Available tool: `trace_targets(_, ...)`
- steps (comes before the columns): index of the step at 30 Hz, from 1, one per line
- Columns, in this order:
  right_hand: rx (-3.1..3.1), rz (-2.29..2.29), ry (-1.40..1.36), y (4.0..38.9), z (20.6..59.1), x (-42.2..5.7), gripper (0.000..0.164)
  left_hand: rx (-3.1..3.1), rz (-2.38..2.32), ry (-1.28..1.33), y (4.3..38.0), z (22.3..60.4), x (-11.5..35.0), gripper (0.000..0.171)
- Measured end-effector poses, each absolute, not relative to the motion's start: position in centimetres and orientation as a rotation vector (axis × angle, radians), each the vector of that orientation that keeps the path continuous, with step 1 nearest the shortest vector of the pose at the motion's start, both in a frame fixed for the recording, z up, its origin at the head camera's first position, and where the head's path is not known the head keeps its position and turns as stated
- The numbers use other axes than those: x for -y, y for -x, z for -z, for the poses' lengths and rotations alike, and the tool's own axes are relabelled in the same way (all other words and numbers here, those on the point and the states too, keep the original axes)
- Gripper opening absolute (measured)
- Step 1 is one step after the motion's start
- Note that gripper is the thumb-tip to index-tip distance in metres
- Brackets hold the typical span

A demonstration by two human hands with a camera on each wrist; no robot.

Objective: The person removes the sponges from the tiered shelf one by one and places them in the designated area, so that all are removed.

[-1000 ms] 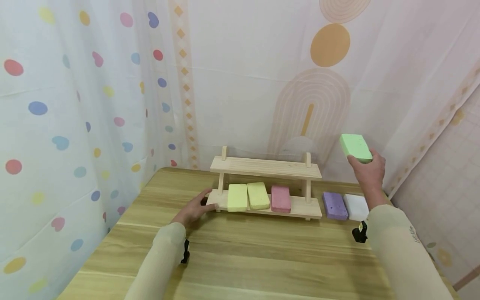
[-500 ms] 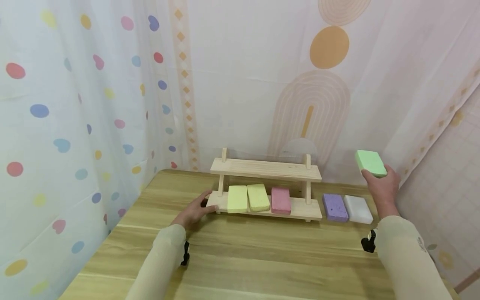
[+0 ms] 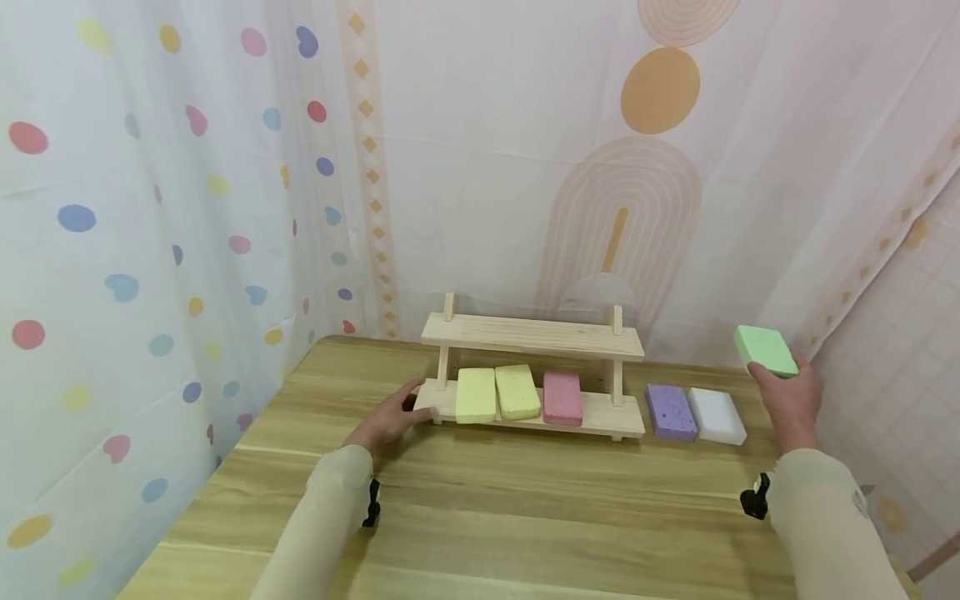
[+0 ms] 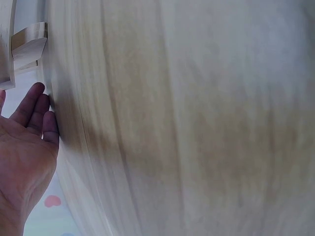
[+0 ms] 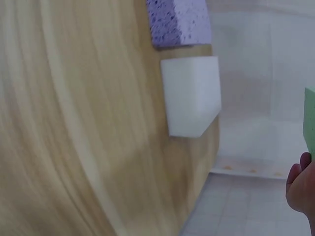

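At the right, my right hand [image 3: 793,402] grips a light green sponge [image 3: 767,350] and holds it up above the table. In the right wrist view only parts of the green sponge [image 5: 309,120] and hand [image 5: 302,187] show. My left hand [image 3: 386,423] rests at the left end of the two-tier wooden rack [image 3: 532,332], thumb at the front of its lower shelf. The left wrist view shows those fingers [image 4: 37,110] fairly straight beside the rack. On the lower shelf lie two yellow sponges [image 3: 476,396] [image 3: 517,392] and a pink sponge [image 3: 562,398].
A purple sponge [image 3: 671,412] and a white sponge [image 3: 717,416] lie side by side on the wooden table [image 3: 525,517], right of the rack. Patterned curtains [image 3: 487,208] hang behind the table and at its left.
My right hand has moved right and down with the green sponge, uncovering the white sponge's right side. My left hand and the rack have stayed in place.
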State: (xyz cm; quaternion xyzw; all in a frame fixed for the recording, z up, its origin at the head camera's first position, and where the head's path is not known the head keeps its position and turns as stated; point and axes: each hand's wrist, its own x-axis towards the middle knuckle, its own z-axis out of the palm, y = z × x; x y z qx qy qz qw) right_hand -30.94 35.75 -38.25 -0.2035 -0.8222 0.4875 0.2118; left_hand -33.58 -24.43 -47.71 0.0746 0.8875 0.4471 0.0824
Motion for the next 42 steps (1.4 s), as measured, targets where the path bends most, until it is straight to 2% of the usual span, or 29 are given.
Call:
trace_targets(15,2.349,-1.28,0.595,29.6,41.5,-38.0,0.073,-2.656,-1.354,-0.219,33.8,47.8,24.3,0.086)
trace_targets(26,2.408,-1.312,0.658,28.9,44.1,-39.1,0.077,-2.656,-1.351,-0.233,34.0,47.8,24.5,0.087)
trace_targets(38,2.46,-1.203,0.623,28.5,45.2,-39.2,0.068,-2.646,-1.353,-0.198,33.7,47.4,24.2,0.085)
trace_targets(42,2.494,-1.211,0.618,28.3,45.3,-39.3,0.07,-2.648,-1.349,-0.202,33.7,47.4,24.2,0.085)
